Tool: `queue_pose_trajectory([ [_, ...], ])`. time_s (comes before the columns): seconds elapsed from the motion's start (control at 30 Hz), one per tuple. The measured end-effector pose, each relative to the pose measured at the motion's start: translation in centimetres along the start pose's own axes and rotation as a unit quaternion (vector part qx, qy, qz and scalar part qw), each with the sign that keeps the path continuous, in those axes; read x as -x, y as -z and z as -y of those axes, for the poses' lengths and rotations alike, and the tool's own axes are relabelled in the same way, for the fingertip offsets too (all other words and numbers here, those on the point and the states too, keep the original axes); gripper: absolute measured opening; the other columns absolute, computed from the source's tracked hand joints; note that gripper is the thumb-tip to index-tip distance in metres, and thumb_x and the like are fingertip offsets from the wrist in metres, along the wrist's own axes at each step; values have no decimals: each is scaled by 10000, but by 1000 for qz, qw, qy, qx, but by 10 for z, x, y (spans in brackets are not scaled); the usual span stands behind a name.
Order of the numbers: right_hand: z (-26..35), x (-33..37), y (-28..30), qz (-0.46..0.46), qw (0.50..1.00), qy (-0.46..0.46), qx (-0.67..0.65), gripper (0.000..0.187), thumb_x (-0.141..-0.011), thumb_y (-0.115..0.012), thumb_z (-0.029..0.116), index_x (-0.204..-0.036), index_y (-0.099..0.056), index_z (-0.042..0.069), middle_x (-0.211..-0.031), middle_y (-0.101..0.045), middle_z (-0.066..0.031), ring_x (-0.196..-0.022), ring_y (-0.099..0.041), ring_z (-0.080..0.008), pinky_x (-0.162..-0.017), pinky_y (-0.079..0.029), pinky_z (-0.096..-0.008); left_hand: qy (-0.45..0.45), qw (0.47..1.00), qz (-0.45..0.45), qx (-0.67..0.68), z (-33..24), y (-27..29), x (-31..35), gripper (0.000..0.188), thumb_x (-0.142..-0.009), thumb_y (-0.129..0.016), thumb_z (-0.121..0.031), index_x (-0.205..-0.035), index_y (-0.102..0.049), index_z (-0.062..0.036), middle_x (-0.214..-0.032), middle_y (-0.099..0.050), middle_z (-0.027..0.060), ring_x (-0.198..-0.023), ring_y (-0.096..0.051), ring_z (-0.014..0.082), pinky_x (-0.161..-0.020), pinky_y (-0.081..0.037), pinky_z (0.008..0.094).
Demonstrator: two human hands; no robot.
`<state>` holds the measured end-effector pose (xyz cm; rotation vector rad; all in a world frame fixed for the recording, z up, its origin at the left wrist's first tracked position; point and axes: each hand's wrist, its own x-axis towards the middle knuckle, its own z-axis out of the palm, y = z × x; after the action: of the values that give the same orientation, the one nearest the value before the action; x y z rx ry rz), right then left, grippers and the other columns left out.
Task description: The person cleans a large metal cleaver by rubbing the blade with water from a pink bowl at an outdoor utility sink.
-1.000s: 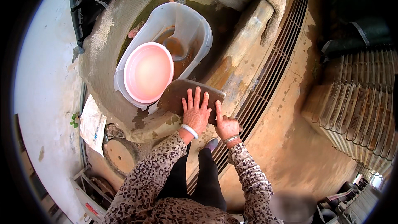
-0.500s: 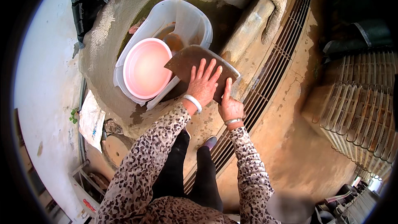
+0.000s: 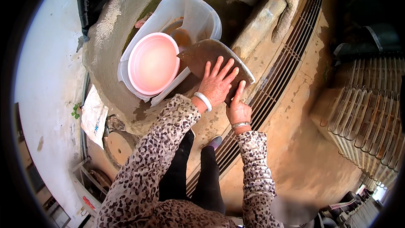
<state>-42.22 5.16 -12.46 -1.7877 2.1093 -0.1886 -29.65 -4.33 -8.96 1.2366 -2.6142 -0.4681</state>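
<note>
Dark brown, broad flat plate, right of the round pink plastic basin
Left hand: fingers spread flat on it. Right hand: forefinger straight against it, others curled, hold unclear.

A concrete basin holds a translucent tub and, over its rim, beige cloth

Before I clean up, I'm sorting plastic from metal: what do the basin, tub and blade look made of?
Basin: likely plastic, smooth and pink, from its even colour and moulded rim.
Tub: likely plastic, smooth, with thin, milky, translucent walls.
Blade: probably metal, dull brown with a brighter edge; rust or stain, I can't tell.
</note>
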Motion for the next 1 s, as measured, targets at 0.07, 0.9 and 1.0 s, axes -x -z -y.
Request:
queue_pose_trajectory([
  [0.07, -3, 12, -5, 13, 1000, 6, 12, 1065, -779, -656, 116, -1533, 81, -34, -635, -664, -157, -501, -637, -316, -440, -471, -413, -10, 1000, 13, 24, 3, -3, 13, 640, -866, -649, -173, -1463, -420, -131, -1605, -235, 109, -1483, -170, 375, -1142, -189, 635],
  [0.9, 14, 144, -32, 103, 986, -102, -82, 1213, -734, -752, 189, -1522, 146, -20, -768, -680, -235, -548, -649, -360, -460, -488, -436, 46, 996, 65, 25, -14, -8, 88, 779, -873, -663, -316, -1537, -297, -135, -1613, -126, 227, -1484, -103, 445, -1152, -163, 635],
  [1.0, 23, 54, -2, -23, 997, -38, -66, 1188, -747, -756, 205, -1524, 115, -18, -661, -652, -194, -537, -627, -373, -484, -478, -443, 63, 998, 7, 2, 10, 8, 21, 711, -904, -626, -317, -1529, -320, -170, -1611, -139, 222, -1480, -119, 444, -1153, -169, 627],
])
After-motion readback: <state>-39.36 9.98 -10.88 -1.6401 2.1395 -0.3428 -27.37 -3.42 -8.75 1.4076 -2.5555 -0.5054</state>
